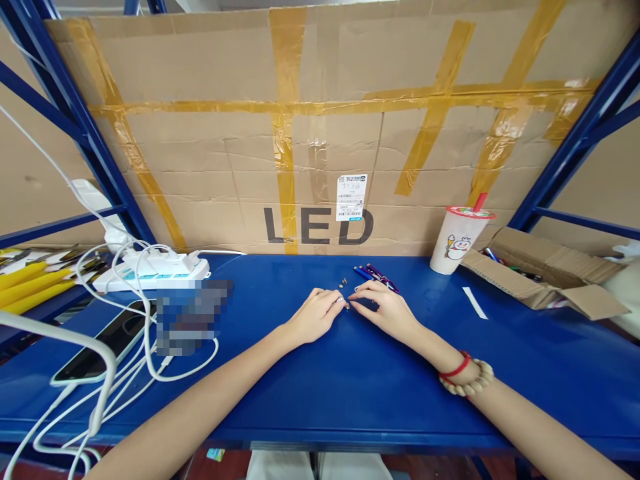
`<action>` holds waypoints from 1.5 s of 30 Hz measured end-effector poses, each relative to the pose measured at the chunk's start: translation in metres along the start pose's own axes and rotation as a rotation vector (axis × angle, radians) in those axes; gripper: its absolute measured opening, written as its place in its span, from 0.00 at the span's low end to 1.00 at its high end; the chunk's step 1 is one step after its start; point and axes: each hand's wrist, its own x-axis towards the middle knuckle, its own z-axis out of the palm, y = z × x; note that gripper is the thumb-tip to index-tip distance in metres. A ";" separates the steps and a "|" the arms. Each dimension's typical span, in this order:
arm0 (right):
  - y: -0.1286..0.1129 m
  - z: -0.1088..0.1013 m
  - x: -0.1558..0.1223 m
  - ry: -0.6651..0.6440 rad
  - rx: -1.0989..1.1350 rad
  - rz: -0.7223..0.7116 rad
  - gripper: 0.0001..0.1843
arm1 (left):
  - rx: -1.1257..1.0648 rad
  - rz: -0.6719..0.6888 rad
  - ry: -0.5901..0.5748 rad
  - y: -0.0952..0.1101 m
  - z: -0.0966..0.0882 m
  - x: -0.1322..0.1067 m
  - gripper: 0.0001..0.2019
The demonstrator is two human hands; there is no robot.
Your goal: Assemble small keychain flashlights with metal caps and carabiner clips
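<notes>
My left hand (pixel 316 316) rests low over the blue tabletop (pixel 320 393), its thumb and fingers pressed together. A pale glint shows at those fingertips, too small to name. Facing it, my right hand (pixel 389 312) has its thumb and forefinger curved toward each other, tips nearly meeting. A tiny dark piece (pixel 347 307) lies between the two sets of fingertips; whether either hand grips it is unclear. Just beyond are a few small metal-looking pieces (pixel 343 283). Several blue and purple pens (pixel 376 276) lie behind my right hand, partly covered by it.
A lidded cup (pixel 457 243) with a red straw stands back right, beside an open cardboard box (pixel 537 267) and a white strip (pixel 475 303). At left are a power strip (pixel 155 270), a phone (pixel 103 347) and looping white cables (pixel 150 333). A large cardboard panel (pixel 225 180) rises behind.
</notes>
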 end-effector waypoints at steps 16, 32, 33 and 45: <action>0.001 0.001 0.000 -0.077 -0.014 0.011 0.06 | -0.046 -0.054 -0.001 0.005 -0.003 0.002 0.14; -0.003 -0.002 0.001 -0.077 0.035 -0.005 0.06 | -0.137 -0.163 0.031 -0.003 0.003 0.004 0.15; -0.003 -0.002 0.001 -0.075 0.037 -0.002 0.06 | -0.151 -0.166 0.034 -0.003 0.003 0.004 0.15; -0.006 -0.002 0.001 -0.081 0.004 -0.023 0.07 | -0.194 -0.191 0.051 0.000 0.004 0.004 0.17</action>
